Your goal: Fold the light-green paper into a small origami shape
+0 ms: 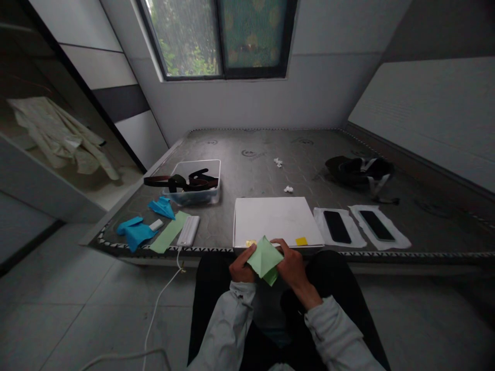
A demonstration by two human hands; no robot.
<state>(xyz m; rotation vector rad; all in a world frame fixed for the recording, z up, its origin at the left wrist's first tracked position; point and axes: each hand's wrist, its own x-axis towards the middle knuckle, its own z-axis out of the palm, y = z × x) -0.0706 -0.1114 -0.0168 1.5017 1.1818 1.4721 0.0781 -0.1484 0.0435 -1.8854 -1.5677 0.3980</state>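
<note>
Between my two hands is a folded piece of light green paper [264, 257], held over my lap at the near edge of a white box [273, 219]. My left hand [243, 267] pinches the paper's left side, thumb on top. On its right side, my right hand [293, 266] grips it with fingers curled round the edge. A lower flap of the paper hangs beneath the front fold. Close to my hands, a yellow paper piece [301, 241] lies on the box's right front, and a pale yellow scrap [250, 242] lies at its left front.
Left on the mattress [247, 175] are a clear plastic bin [211, 197] with belts, blue folded papers [139, 234], a green strip [169, 234] and a white power strip [189, 230]. Two phones [337, 226] on white sheets and a dark cap [359, 172] sit right. White crumpled bits [288, 189] lie behind the box.
</note>
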